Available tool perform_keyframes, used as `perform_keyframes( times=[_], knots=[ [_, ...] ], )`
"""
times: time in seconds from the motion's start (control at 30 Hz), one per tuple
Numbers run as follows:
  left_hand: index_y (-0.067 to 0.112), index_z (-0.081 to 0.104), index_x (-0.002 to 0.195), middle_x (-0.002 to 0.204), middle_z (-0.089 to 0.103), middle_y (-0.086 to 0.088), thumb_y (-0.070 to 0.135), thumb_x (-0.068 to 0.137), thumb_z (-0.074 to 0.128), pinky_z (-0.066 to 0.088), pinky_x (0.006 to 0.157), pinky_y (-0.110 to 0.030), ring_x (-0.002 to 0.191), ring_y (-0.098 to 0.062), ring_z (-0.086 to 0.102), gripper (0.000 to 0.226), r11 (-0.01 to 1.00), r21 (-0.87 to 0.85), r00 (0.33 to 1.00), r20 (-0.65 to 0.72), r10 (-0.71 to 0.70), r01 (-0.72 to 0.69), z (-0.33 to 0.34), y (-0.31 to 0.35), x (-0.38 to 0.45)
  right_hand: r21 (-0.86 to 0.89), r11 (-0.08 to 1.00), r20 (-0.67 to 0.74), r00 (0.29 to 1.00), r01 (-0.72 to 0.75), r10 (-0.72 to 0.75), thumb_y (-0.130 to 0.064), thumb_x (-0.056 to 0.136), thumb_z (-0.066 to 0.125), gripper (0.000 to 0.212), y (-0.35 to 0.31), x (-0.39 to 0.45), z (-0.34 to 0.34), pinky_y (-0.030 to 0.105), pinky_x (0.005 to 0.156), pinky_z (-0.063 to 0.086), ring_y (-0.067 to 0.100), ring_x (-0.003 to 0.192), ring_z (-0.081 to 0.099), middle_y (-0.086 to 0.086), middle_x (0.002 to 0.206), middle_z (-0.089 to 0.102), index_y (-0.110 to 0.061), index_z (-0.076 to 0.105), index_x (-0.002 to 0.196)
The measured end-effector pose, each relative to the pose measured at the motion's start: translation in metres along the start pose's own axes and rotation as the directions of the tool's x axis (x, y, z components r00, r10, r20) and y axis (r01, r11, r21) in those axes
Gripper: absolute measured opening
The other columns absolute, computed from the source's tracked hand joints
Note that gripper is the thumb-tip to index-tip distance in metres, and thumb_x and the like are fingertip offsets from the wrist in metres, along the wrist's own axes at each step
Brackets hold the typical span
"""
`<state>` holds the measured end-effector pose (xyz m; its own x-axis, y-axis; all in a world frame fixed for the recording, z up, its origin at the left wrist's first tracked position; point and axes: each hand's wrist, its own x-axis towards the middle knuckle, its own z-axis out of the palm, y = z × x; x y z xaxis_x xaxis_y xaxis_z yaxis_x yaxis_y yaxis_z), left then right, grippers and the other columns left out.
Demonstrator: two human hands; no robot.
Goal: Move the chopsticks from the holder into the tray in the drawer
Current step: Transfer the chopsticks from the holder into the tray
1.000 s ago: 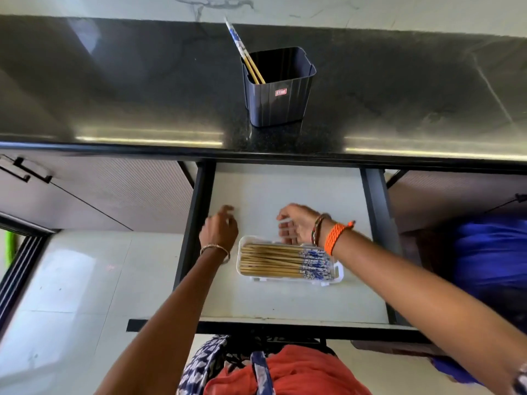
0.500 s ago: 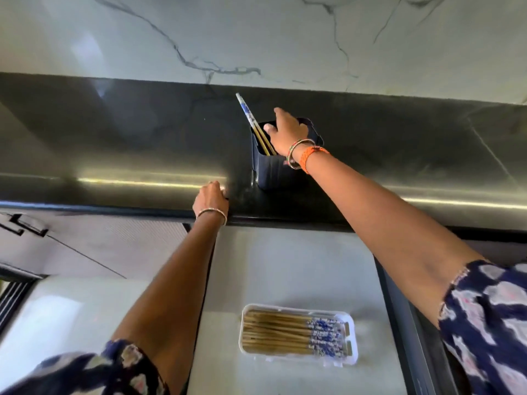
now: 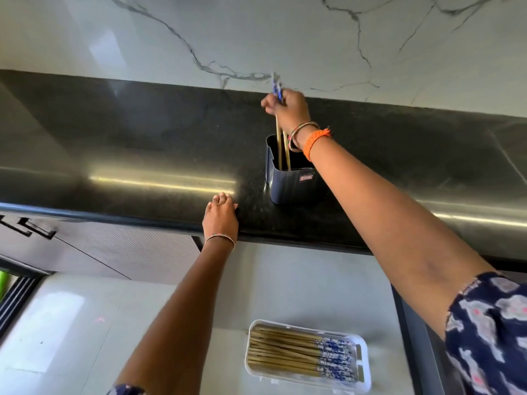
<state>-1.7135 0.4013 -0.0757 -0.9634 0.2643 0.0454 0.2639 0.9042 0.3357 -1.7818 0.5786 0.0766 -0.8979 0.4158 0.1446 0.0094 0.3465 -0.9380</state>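
Note:
A dark blue ribbed holder stands on the black counter. My right hand is closed around a pair of bamboo chopsticks with blue-patterned tops, held upright with their tips still inside the holder. My left hand rests flat on the counter's front edge, holding nothing. Below, in the open drawer, a white plastic tray holds several chopsticks lying side by side, blue ends to the right.
The black stone counter runs across the view under a white marble wall. Dark drawer rails border the drawer on the right. A cabinet front with a handle is at the left, pale floor below.
My right hand left the tray, reached up to the holder, and now grips the chopsticks and lifts them partway. My left hand moved from the drawer to the counter edge.

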Motion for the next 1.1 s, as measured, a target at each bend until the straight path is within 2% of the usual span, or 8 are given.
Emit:
perform_keyframes(
  times=[0.13,0.23,0.37,0.5,0.6,0.73,0.97,1.1],
  knots=[
    [0.004,0.038,0.137,0.150,0.035,-0.015,0.011,0.096,0.035,0.026,0.115,-0.038,0.140,-0.029,0.029,0.042,0.999,-0.033,0.998,0.048,0.037,-0.036,-0.004,-0.005,-0.004,0.528,0.841,-0.167,0.985,0.118,-0.033,0.007,0.095,0.043,0.033,-0.040,-0.017,-0.045,0.021,0.056,0.056,0.006,0.051,0.066,0.001,0.059,0.064,-0.010,0.050,0.068],
    [0.005,0.041,0.136,0.149,0.035,-0.016,0.007,0.094,0.037,0.025,0.115,-0.040,0.140,-0.032,0.029,0.043,0.993,-0.110,0.996,0.064,0.058,-0.051,-0.006,-0.005,-0.024,0.813,0.537,-0.303,0.951,0.224,0.062,0.009,0.094,0.037,0.034,-0.051,-0.060,-0.092,0.023,0.054,0.052,0.013,0.044,0.061,-0.001,0.046,0.062,-0.011,0.046,0.068],
    [0.003,0.062,0.112,0.119,0.062,-0.019,-0.003,0.085,0.044,0.046,0.096,-0.036,0.112,-0.034,0.057,0.033,0.900,-0.436,0.986,-0.144,-0.081,0.010,0.004,-0.001,-0.103,0.938,0.274,-0.306,0.873,0.210,0.379,0.000,0.096,0.030,0.039,0.008,-0.151,-0.135,0.017,0.047,0.039,0.008,0.032,0.042,-0.005,0.035,0.045,-0.017,0.038,0.062],
    [0.006,0.066,0.098,0.106,0.068,-0.016,0.006,0.087,0.043,0.047,0.082,-0.030,0.099,-0.032,0.063,0.025,0.817,-0.502,0.949,0.029,-0.313,0.284,0.040,-0.009,-0.184,0.972,0.222,-0.135,0.612,-0.069,0.780,-0.024,0.099,0.021,0.053,0.125,-0.267,-0.105,0.014,0.042,0.025,0.010,0.020,0.026,-0.003,0.023,0.026,-0.021,0.030,0.046],
    [0.003,0.065,0.102,0.108,0.068,-0.023,0.011,0.090,0.043,0.049,0.085,-0.035,0.100,-0.037,0.063,0.026,0.791,-0.405,0.888,0.260,-0.380,0.458,0.060,-0.021,-0.219,0.975,0.136,-0.051,0.415,-0.177,0.908,-0.040,0.097,0.021,0.049,0.181,-0.331,-0.072,0.020,0.048,0.020,0.012,0.020,0.023,-0.004,0.023,0.025,-0.021,0.025,0.052],
    [0.002,0.066,0.110,0.112,0.067,-0.024,0.020,0.093,0.050,0.046,0.082,-0.031,0.104,-0.037,0.062,0.030,0.792,-0.329,0.834,0.409,-0.371,0.514,0.061,-0.025,-0.237,0.975,0.103,-0.020,0.383,-0.198,0.924,-0.041,0.094,0.028,0.047,0.211,-0.365,-0.045,0.023,0.050,0.018,0.012,0.021,0.024,-0.006,0.025,0.026,-0.019,0.026,0.052],
    [0.000,0.068,0.103,0.106,0.069,-0.021,0.012,0.091,0.053,0.046,0.078,-0.028,0.097,-0.034,0.064,0.023,0.778,-0.335,0.812,0.463,-0.356,0.532,0.062,-0.022,-0.244,0.959,0.109,-0.043,0.245,-0.263,0.969,-0.067,0.084,0.039,0.053,0.228,-0.376,-0.030,0.021,0.050,0.037,0.015,0.042,0.042,-0.007,0.034,0.035,-0.019,0.039,0.061],
    [0.003,0.069,0.103,0.104,0.070,-0.020,0.013,0.092,0.049,0.043,0.072,-0.025,0.095,-0.035,0.064,0.024,0.787,-0.307,0.807,0.464,-0.367,0.535,0.065,-0.022,-0.244,0.942,0.101,-0.030,0.219,-0.319,0.975,-0.059,0.087,0.037,0.053,0.221,-0.378,-0.035,0.025,0.058,0.044,0.020,0.054,0.053,-0.004,0.039,0.043,-0.014,0.041,0.060]
  ],
)
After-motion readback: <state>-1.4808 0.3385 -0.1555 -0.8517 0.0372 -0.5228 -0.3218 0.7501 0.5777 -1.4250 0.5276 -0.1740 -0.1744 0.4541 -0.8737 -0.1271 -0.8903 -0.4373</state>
